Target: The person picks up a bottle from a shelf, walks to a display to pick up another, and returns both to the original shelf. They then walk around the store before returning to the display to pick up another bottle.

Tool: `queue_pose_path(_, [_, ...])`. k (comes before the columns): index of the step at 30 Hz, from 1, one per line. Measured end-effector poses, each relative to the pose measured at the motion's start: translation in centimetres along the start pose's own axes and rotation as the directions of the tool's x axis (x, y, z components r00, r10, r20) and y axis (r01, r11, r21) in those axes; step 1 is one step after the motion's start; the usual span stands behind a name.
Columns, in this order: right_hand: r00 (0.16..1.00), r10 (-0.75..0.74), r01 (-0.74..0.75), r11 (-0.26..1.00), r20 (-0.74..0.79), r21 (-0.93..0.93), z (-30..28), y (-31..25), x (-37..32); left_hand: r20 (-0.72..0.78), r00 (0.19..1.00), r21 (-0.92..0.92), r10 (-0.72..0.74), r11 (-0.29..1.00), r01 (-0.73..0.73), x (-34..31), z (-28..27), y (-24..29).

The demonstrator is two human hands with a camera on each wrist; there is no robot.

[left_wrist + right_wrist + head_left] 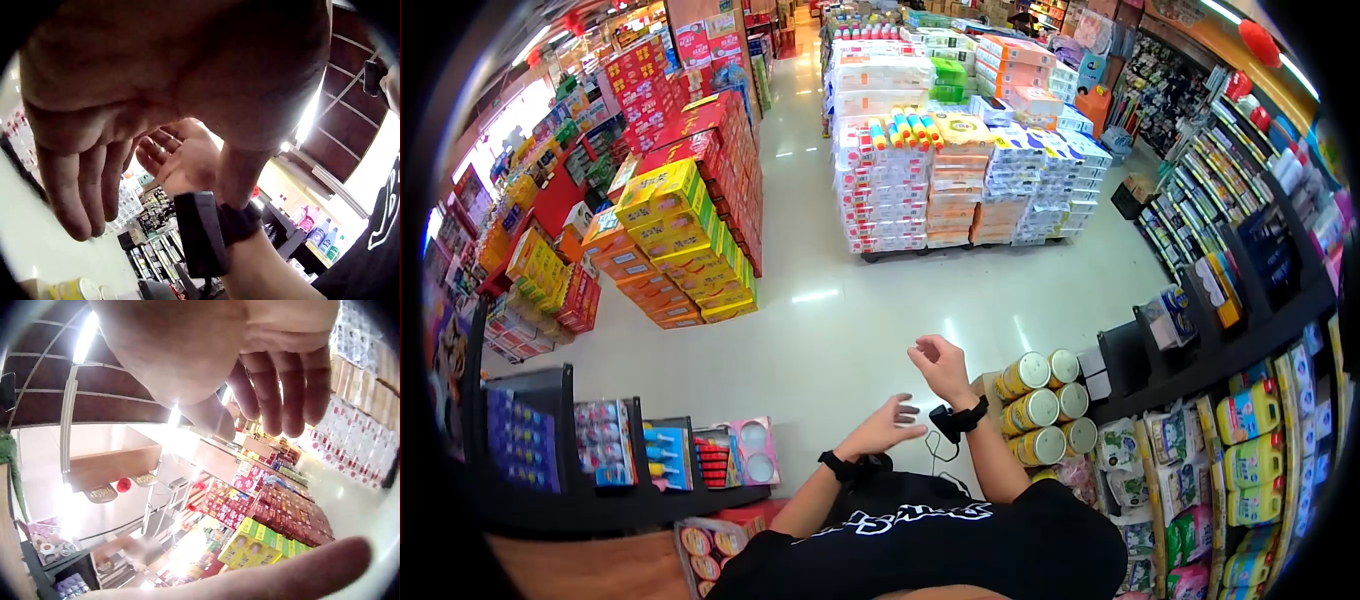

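Both hands hang in the air in front of the black shirt, apart from each other and holding nothing. The left hand [885, 425] is lower and nearer the body, its fingers loosely bent toward the right wrist. A little farther out is the right hand [943, 368], with loosely curved fingers. Each wrist wears a black strap; a black camera box [200, 234] sits on the right one, with a cable below it in the head view. In the right wrist view, the right palm [219, 344] fills the top, its fingers hanging down.
Yellow cans [1028, 410] with pale lids stand right of the hands, beside shelves of bags and detergent bottles [1250, 410]. Ahead is a pallet of wrapped paper packs [885, 190]. Yellow and red cartons [700, 235] are stacked at left. A low black shelf [600, 505] with small goods is at near left.
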State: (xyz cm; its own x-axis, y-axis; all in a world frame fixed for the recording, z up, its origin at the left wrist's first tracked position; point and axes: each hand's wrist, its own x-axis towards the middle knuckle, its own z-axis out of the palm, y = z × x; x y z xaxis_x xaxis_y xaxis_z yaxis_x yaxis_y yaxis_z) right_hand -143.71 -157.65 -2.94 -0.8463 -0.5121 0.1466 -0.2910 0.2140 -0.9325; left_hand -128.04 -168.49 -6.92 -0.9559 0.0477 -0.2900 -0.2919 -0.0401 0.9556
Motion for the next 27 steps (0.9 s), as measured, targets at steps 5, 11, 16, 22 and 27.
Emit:
queue_pose_path(5, [0.999,0.026,-0.027,0.999,-0.031,-0.029,0.9,2.0,8.3,-0.085,0.996,0.089,0.03,0.996,-0.023,7.3,-9.0,3.3])
queue_pose_path(11, [0.994,0.105,-0.106,0.994,0.03,0.02,3.0,5.5,17.3,-0.009,1.0,0.076,0.001,0.997,-0.001,15.3,-15.3,6.1])
queue_pose_path(16, [0.993,0.095,-0.1,0.992,0.067,0.072,4.5,8.4,27.6,0.009,1.0,0.076,-0.022,0.997,0.021,23.7,-20.8,7.4])
queue_pose_path(22, [0.992,0.041,-0.047,0.998,0.123,0.043,5.4,10.1,41.9,-0.103,0.993,0.197,-0.056,0.978,0.075,32.6,-28.9,12.1])
queue_pose_path(27, [0.983,0.023,-0.028,0.999,0.18,0.027,6.8,11.9,52.5,-0.259,0.963,0.21,-0.071,0.969,0.128,38.4,-35.1,14.5])
